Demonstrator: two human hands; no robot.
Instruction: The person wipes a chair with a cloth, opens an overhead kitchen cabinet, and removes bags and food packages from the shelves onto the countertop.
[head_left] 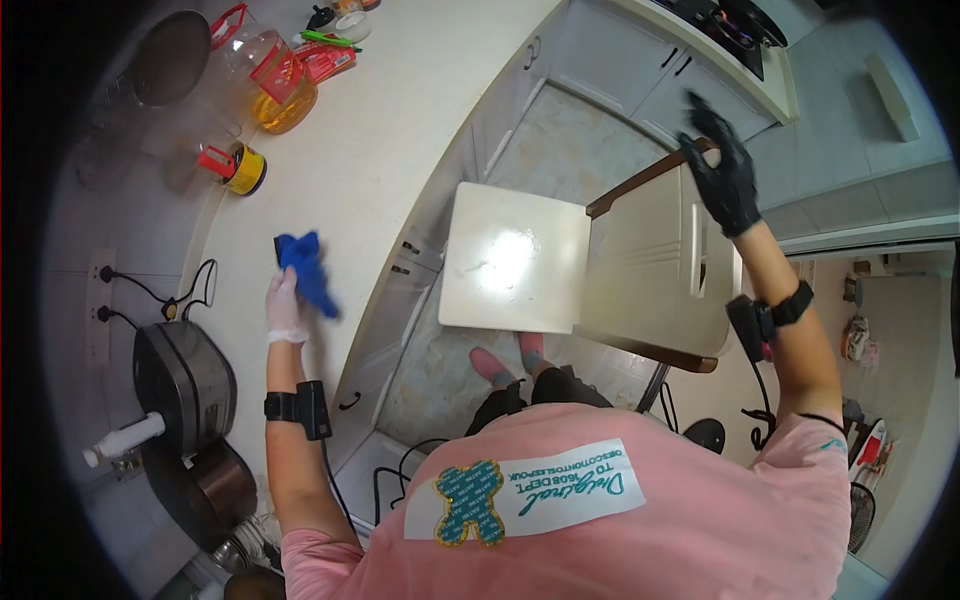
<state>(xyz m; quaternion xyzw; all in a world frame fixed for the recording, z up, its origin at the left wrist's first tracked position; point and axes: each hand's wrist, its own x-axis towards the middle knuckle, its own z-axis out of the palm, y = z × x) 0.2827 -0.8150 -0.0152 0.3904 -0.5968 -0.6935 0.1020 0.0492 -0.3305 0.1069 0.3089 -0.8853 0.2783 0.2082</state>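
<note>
My left hand [284, 303], in a thin whitish glove, grips a crumpled blue cloth [310, 274] over the pale countertop [340, 170]. Part of its fingers is hidden by the cloth. My right hand [722, 172] wears a black glove and is raised with the fingers spread, slightly blurred, holding nothing. It overlaps the top corner of the chair's backrest [640, 265]; whether it touches is unclear. The chair's cream seat [515, 258] reflects a bright light.
An oil bottle [285, 90] and a yellow-labelled jar [245, 170] stand at the counter's back. A dark appliance [185, 385] is at the left, near plugged-in cables. A stove [725, 35] with a pan lies top right, cabinets [615, 55] below.
</note>
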